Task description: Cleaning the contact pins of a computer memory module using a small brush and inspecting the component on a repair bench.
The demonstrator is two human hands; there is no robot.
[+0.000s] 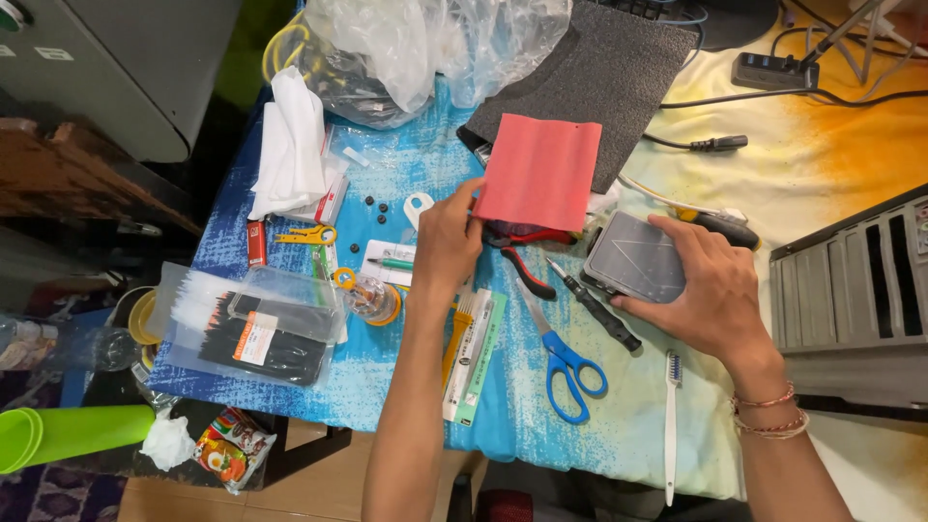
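Left hand (447, 242): in the centre of the frame, its grip is closed on the lower left corner of a red sheet (538, 171), which it holds up above the tabletop (416, 164).
Red sheet: a thin rectangle with faint ribs, in the upper middle of the frame, partly in front of a dark grey foam mat (599, 68).
Right hand (706, 290): in the right middle of the frame, the fingers are spread and lie flat on a dark phone-like device (633, 256); the grip is wide and presses more than it clasps.
Device: it lies on the pale cloth, just right of the red sheet, the glass side up with light reflections.
Tools below the sheet: red-handled pliers (527, 251), a black screwdriver (594, 304) and blue-handled scissors (565, 362) lie between the two hands.
Toothbrush (670, 425): white, lower right of the frame, near the right wrist.
Left side of the frame: a clear plastic bag with dark parts (256, 329), a yellow tool (307, 235) and folded white cloth (290, 145).
Upper edge: crumpled clear plastic bags (425, 43).
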